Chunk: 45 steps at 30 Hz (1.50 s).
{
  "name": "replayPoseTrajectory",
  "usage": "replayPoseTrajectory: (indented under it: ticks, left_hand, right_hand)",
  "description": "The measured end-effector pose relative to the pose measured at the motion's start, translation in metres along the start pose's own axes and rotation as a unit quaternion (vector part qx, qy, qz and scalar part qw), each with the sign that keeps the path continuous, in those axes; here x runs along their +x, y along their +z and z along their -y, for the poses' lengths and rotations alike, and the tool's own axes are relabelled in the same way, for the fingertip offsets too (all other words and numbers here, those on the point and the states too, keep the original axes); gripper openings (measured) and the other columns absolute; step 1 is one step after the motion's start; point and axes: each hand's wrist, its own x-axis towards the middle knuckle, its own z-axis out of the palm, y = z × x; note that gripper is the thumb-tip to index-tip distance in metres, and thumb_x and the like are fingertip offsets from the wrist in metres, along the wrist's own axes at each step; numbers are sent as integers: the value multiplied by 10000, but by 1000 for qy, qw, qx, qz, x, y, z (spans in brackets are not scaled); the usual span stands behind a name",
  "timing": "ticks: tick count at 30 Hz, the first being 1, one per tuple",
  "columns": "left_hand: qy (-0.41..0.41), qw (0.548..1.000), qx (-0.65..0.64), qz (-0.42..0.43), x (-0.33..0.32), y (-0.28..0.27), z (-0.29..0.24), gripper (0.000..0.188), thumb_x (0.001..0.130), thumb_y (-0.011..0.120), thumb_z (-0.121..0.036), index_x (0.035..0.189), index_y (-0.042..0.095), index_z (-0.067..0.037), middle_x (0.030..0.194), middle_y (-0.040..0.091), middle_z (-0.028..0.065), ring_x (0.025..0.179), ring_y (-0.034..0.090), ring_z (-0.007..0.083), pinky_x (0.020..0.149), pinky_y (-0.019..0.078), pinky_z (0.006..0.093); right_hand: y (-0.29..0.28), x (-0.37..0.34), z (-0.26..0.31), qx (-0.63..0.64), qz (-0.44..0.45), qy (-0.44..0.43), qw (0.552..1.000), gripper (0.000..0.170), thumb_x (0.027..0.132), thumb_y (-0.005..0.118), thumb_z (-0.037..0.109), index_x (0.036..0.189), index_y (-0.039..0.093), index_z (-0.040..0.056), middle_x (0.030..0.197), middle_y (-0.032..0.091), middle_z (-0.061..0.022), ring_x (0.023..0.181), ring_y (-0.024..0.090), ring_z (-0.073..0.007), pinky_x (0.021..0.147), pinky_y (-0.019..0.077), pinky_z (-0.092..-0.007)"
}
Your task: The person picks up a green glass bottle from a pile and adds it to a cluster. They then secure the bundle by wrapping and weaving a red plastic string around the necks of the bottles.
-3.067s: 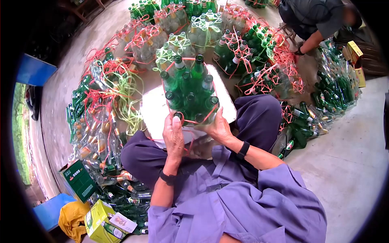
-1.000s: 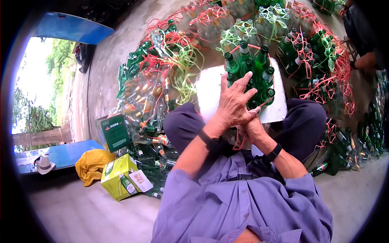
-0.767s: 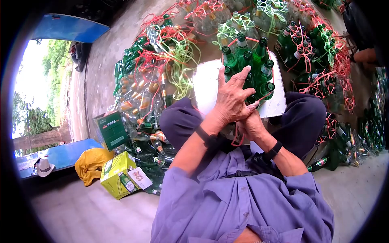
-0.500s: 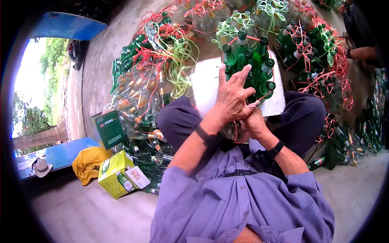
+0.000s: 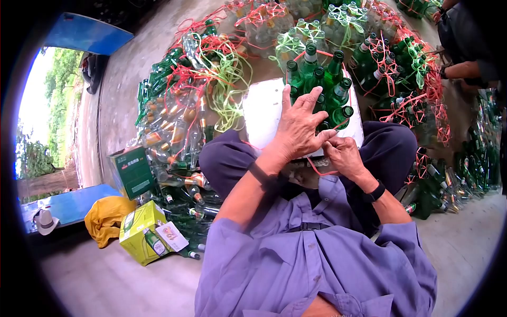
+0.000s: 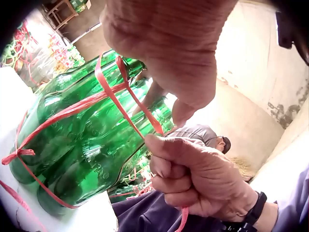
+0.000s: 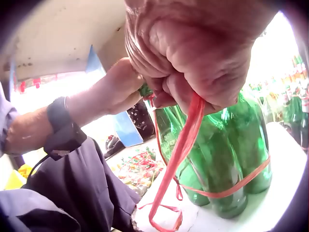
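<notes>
A bundle of green glass bottles (image 5: 336, 99) stands upright on a white board (image 5: 260, 108) between the person's knees, with red plastic strap (image 6: 121, 108) running round the bottles and over their necks. My left hand (image 5: 299, 128) lies over the near bottle tops, fingers spread and mostly straight, its thumb reaching toward my right hand (image 5: 346, 157). That right hand pinches the strap between thumb and curled fingers at the near right edge of the bundle. In the right wrist view, a loose tail of strap (image 7: 182, 145) hangs from its grip. The left palm hides several bottle mouths.
Strapped bottle bundles (image 5: 266, 24) crowd the far side. Loose bottles (image 5: 177, 124) and tangled green strap (image 5: 227, 100) lie on the left, more bottles (image 5: 467, 164) on the right. A yellow-green carton (image 5: 142, 232) and a dark green box (image 5: 133, 171) sit nearby. Another person (image 5: 465, 45) works at upper right.
Both hands first held the bundle's near sides. The left then went over the bottle tops, and the right has since drawn out from beneath it to the right, with the strap.
</notes>
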Motion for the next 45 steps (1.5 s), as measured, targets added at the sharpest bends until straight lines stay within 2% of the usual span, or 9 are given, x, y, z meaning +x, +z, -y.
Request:
replayPoseTrajectory:
  ticks: [11, 17, 19, 20, 23, 32, 39, 41, 45]
  left_hand:
    - [5, 1000, 20, -17, 0, 6, 4, 447, 1020, 475, -462, 1187, 706, -118, 1451, 507, 185, 1248, 548, 319, 1190, 82, 620]
    - [-9, 989, -146, -32, -6, 14, 32, 361, 1032, 503, -310, 1331, 648, -167, 1365, 617, 107, 1179, 578, 285, 1204, 136, 519]
    - [-172, 919, -353, 34, -6, 6, 34, 377, 1048, 501, -231, 1407, 602, -173, 1242, 674, 69, 1009, 601, 201, 1126, 315, 393]
    - [-292, 797, -519, 98, -9, 2, 32, 402, 1053, 504, -167, 1450, 569, -180, 1138, 686, 41, 894, 554, 135, 950, 439, 266]
    - [-184, 857, -480, 47, -12, 17, 40, 426, 1086, 456, -208, 1508, 491, -163, 1227, 650, 14, 653, 479, 52, 586, 439, 227]
    - [-85, 926, -364, -54, -11, 40, 49, 477, 1019, 378, -30, 1464, 530, -112, 1272, 661, 101, 814, 561, 97, 785, 504, 250]
    - [-213, 866, -452, -18, -9, 16, 29, 517, 928, 418, -3, 1397, 604, -113, 1085, 701, 98, 747, 552, 121, 787, 511, 271]
    - [-224, 862, -454, 36, -9, 12, 30, 512, 973, 361, -24, 1456, 526, -62, 1314, 642, 150, 1157, 605, 163, 989, 465, 262]
    - [-211, 866, -453, 23, -11, 19, 34, 504, 978, 363, -37, 1454, 526, -58, 1319, 636, 152, 1200, 592, 175, 1017, 452, 275]
  right_hand:
    - [-2, 2, 8, -116, -33, -67, 990, 305, 921, 688, 131, 679, 595, -30, 598, 591, -183, 484, 583, -316, 476, 431, -380]
    - [-8, 9, 12, -203, -13, -134, 970, 289, 933, 649, 117, 700, 582, -41, 584, 554, -176, 461, 528, -237, 494, 427, -360]
    - [-4, 7, 6, -135, -27, -66, 988, 306, 934, 651, 127, 691, 569, -41, 575, 516, -187, 447, 489, -223, 483, 406, -369]
    - [-4, 5, 6, -132, -28, -56, 989, 310, 933, 655, 127, 687, 564, -40, 571, 502, -190, 441, 473, -225, 476, 393, -375]
    - [-6, 3, 16, -159, -21, -91, 983, 319, 931, 661, 127, 681, 553, -39, 568, 480, -199, 432, 447, -248, 464, 372, -388]
    - [-10, 2, 35, -171, -17, -84, 982, 297, 887, 670, 71, 650, 517, -23, 610, 548, -209, 528, 576, -381, 493, 428, -436]
    - [-32, 13, 63, -230, -28, -172, 957, 241, 851, 688, 54, 684, 525, -5, 641, 548, -194, 582, 589, -375, 542, 464, -423]
    - [-35, 20, 64, -243, -40, -183, 952, 233, 854, 687, 57, 693, 530, -4, 640, 543, -189, 584, 587, -370, 543, 465, -417]
    - [-36, 24, 64, -249, -54, -121, 959, 268, 880, 690, 78, 696, 521, -17, 627, 541, -200, 560, 573, -377, 528, 447, -426]
